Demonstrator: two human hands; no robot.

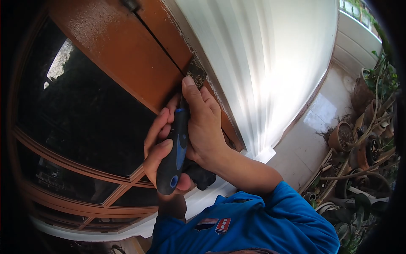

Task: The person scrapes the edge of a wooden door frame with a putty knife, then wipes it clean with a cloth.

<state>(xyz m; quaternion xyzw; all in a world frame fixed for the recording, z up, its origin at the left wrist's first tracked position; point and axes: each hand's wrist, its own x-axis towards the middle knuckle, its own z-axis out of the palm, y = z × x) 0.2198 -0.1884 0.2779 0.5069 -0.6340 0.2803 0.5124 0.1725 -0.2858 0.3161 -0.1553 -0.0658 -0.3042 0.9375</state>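
A scraper with a black and blue handle [176, 146] is held between both hands. My left hand [157, 146] wraps round the handle's lower part, with the thumb lying across it. Higher up, my right hand [203, 118] grips the tool near its neck, its thumb on the base of the dirty metal blade [196, 73]. The blade lies at the edge of the orange-brown wooden frame [122, 63], beside the white wall. A dark bunched thing [201, 175] shows below my right hand; what it is I cannot tell.
Dark glass panes [89, 110] fill the left side. A white ribbed column [262, 63] rises at the right of the wooden frame. Plant pots [341, 136] and plants stand on the tiled floor [296, 156] at the far right. A thin black rod [154, 38] runs along the wood.
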